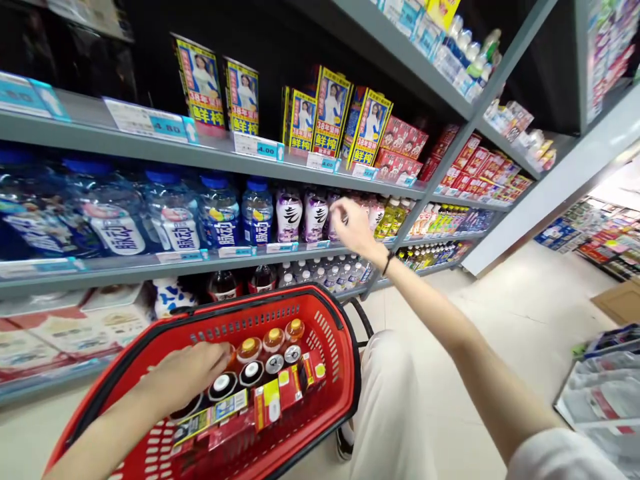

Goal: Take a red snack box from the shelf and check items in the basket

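Note:
My left hand (pixel 187 375) lies inside a red shopping basket (pixel 330 327), resting on the tops of upright bottles (pixel 260 360) with orange and black caps. Small red and yellow boxes (pixel 280 393) lie next to them. My right hand (pixel 353 227) reaches out to the middle shelf (pixel 150 263), its fingers at the purple-labelled bottles (pixel 315 215). I cannot tell whether the fingers grip one. Blue-capped drink bottles (pixel 217 212) stand in a row to the left of them.
Yellow juice cartons (pixel 330 110) and red boxes (pixel 403 139) stand on the upper shelf, with price tags (pixel 257 147) along its edge. Low shelves hold more bottles. A pale tiled aisle (pixel 525 300) runs right, with a cardboard box (pixel 620 300) and plastic-wrapped goods (pixel 605 393).

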Tool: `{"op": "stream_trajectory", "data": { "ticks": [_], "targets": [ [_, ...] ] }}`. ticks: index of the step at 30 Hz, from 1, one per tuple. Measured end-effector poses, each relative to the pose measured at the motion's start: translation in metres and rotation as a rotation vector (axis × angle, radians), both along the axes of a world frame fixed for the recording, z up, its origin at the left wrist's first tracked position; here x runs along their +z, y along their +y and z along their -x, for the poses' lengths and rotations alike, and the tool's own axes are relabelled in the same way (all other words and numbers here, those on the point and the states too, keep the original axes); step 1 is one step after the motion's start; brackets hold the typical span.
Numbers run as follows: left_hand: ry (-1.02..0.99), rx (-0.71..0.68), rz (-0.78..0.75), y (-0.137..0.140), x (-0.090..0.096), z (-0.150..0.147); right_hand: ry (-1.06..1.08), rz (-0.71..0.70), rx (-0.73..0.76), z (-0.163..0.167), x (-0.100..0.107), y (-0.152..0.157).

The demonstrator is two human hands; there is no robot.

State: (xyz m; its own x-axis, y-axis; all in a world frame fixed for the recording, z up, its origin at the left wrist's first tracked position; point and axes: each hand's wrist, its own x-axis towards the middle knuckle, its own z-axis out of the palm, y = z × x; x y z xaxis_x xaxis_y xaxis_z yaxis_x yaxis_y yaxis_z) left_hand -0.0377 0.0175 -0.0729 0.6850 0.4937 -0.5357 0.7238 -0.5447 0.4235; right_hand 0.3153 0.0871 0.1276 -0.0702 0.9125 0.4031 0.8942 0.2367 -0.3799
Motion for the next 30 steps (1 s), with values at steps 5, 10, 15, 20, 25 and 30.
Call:
{"op": "stream_trajectory", "data": {
  "ticks": [5,10,15,20,25,30],
  "targets": [
    [-0.065,-0.051,-0.079,0.001,-0.006,-0.009,-0.265,-0.281,-0.222,-0.084,0.054,0.099],
    [-0.075,-0.062,-0.121,0.0,-0.017,-0.014,-0.467,0.016,-0.497,-0.152,0.09,0.143],
    [-0.12,-0.085,-0.141,-0.002,-0.011,-0.016,-0.568,0.214,-0.474,-0.171,0.096,0.131],
    [-0.149,-0.092,-0.129,-0.006,-0.011,-0.016,-0.708,0.207,-0.455,-0.164,0.106,0.115],
    [-0.16,-0.117,-0.16,-0.007,-0.025,-0.012,-0.715,0.229,-0.445,-0.157,0.111,0.105],
    [-0.196,-0.076,-0.182,-0.008,-0.043,-0.004,-0.652,0.195,-0.435,-0.155,0.116,0.093]
  ]
}}
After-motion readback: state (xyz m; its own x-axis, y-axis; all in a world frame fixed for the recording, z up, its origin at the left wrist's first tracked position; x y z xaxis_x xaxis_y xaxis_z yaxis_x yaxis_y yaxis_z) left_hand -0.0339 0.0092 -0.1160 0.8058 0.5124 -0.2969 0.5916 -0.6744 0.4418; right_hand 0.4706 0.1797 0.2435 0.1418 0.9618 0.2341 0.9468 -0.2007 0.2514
